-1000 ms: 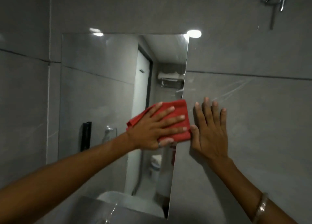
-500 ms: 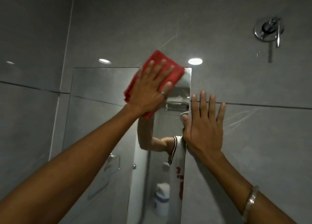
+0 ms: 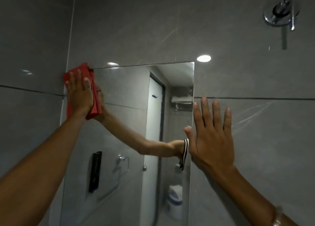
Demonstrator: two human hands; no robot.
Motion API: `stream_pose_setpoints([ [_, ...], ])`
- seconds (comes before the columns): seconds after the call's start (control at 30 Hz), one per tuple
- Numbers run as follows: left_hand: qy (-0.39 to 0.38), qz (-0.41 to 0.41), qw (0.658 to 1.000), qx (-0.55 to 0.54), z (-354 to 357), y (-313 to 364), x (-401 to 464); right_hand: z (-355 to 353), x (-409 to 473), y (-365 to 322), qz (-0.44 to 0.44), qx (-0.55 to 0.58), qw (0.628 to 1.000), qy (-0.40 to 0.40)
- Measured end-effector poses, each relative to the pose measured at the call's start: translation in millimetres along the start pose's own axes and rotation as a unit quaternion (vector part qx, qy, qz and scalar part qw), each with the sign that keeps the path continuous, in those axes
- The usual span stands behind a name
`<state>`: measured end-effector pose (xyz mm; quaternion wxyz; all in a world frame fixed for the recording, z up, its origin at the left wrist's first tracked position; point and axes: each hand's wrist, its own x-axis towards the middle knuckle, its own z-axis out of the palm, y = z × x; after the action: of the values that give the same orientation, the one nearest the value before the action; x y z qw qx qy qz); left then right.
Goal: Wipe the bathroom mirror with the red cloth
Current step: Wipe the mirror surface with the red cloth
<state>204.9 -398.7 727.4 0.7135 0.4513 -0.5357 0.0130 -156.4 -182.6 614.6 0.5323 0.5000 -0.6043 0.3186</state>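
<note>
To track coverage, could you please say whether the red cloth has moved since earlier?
Yes: the red cloth crossed the mirror leftward, top right corner to top left.

I'm looking over the mirror (image 3: 122, 96), the cloth (image 3: 75, 73) and the wall (image 3: 153, 30), and I can read no text, label, brand or number on any of them.

Light: dim, grey, indoor. Source: ceiling spots, showing as white glare patches (image 3: 203, 58) on glossy wall tiles (image 3: 265, 149). Soft shadow beside right hand (image 3: 211, 144). Lower mirror (image 3: 119, 183) slightly blurred; grout lines bend toward edges.
</note>
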Motion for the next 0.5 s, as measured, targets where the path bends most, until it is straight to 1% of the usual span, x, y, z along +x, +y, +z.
stream_pose_setpoints([
  [0.03,0.0,-0.012,1.0,0.003,2.8,1.0,-13.6,0.9,-1.0,-0.2,0.001,0.0,1.0,-0.001],
  [0.07,0.002,0.003,1.0,0.008,9.0,4.0,-31.7,1.0,0.0,2.8,-0.001,-0.002,1.0,0.005],
  [0.1,-0.002,0.046,0.999,0.017,12.3,-1.5,-55.7,2.4,-1.7,1.7,-0.001,0.0,1.0,0.01],
  [0.17,-0.029,0.163,0.985,0.037,14.8,-25.0,-107.1,4.6,-4.8,3.6,0.001,-0.002,1.0,0.02],
  [0.2,-0.039,0.189,0.98,0.043,8.3,-46.2,-125.7,6.2,-9.7,0.6,0.004,0.002,1.0,0.018],
  [0.23,-0.04,0.166,0.985,0.034,2.8,-65.3,-138.7,7.7,-14.6,-0.1,0.004,0.005,1.0,0.019],
  [0.3,-0.011,0.01,1.0,-0.015,-5.1,-98.1,-161.5,12.0,-32.5,-4.3,0.003,0.011,1.0,0.019],
  [0.33,0.002,-0.042,0.999,-0.019,-3.9,-105.4,-173.4,14.6,-41.2,-4.5,0.0,0.009,1.0,0.017],
  [0.37,-0.003,-0.038,0.999,0.0,-2.4,-111.1,-192.4,17.3,-52.8,-6.3,0.0,0.007,1.0,0.011],
  [0.4,-0.024,0.025,0.999,0.028,-0.5,-116.5,-213.3,20.5,-64.1,-6.9,-0.002,0.006,1.0,0.013],
  [0.47,-0.095,0.181,0.976,0.069,0.8,-142.2,-252.3,27.6,-94.1,-8.9,-0.006,0.003,1.0,0.01],
  [0.5,-0.109,0.226,0.965,0.075,-1.7,-158.0,-264.1,30.8,-110.4,-7.0,-0.013,0.001,1.0,0.005],
])
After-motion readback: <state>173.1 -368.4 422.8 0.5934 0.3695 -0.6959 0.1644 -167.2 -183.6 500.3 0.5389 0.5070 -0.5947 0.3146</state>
